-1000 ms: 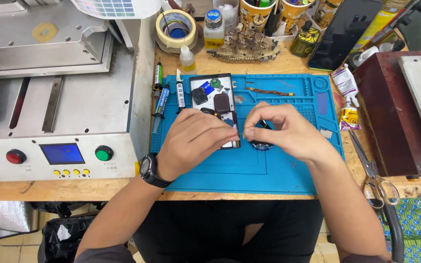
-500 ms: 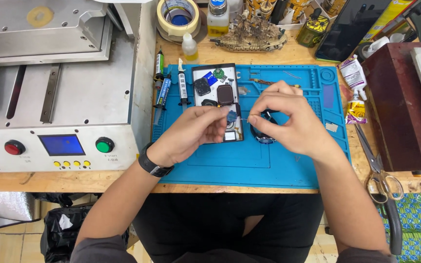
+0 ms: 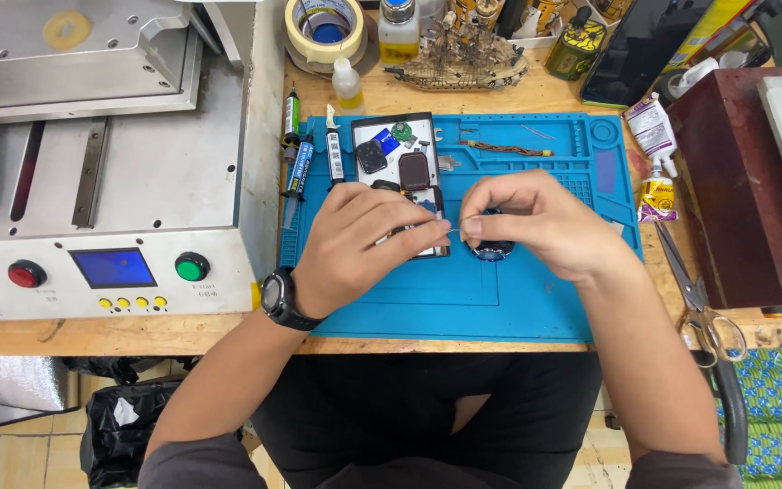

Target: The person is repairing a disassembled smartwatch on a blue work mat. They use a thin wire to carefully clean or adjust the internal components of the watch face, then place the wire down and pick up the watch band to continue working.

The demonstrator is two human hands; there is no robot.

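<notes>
We have the left hand (image 3: 364,244) and right hand (image 3: 536,222) pinched on a thin pin (image 3: 457,230) at mid mat (image 3: 536,299), above the watch (image 3: 492,248). Parts lie loose on the tray (image 3: 427,122); reassembly looks unfinished.

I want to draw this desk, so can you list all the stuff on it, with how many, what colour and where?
mat: 1, blue, middle of the wooden bench
tray: 1, dark, holding small parts, on the mat's top left
round part: 1, dark with blue, on the mat under the right hand
syringes: 3, dark and white, mat's left edge
machine: 1, grey, with red and green buttons, far left
tape rolls: 2, cream and blue, stacked, top centre
scissors: 1, metal, right bench edge
box: 1, dark red, right
watch: 1, black, left wrist
left hand: 1, over the tray
right hand: 1, pinching something thin
</notes>
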